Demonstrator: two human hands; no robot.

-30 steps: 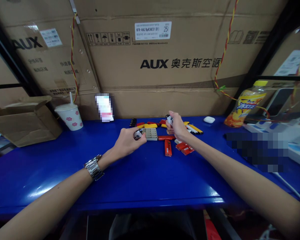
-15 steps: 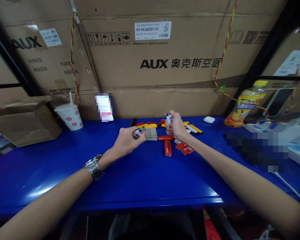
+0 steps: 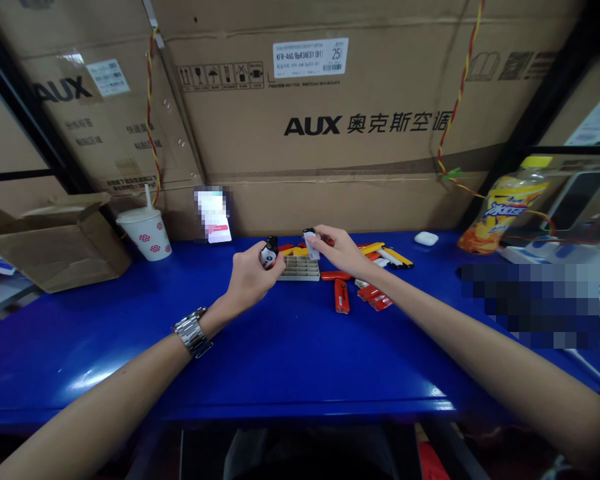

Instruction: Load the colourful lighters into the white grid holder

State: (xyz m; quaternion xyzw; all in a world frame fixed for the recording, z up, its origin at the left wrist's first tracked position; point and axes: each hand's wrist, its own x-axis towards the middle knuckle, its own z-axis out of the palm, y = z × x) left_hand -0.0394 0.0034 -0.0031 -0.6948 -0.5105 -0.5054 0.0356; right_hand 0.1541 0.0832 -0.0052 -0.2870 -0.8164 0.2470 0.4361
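Our left hand (image 3: 250, 277) wraps its fingers (image 3: 255, 252) around a black-and-white lighter (image 3: 269, 256), while our right hand (image 3: 337, 250) pinches a pale lighter (image 3: 311, 245) between fingertips and thumb. Both are held near the grey ribbed tray (image 3: 299, 269) on the blue desk (image 3: 130, 373). That light pinch is our weak point: a slip could drop the pale lighter among the red lighters (image 3: 341, 295) — or clip the tray if our hands close in.
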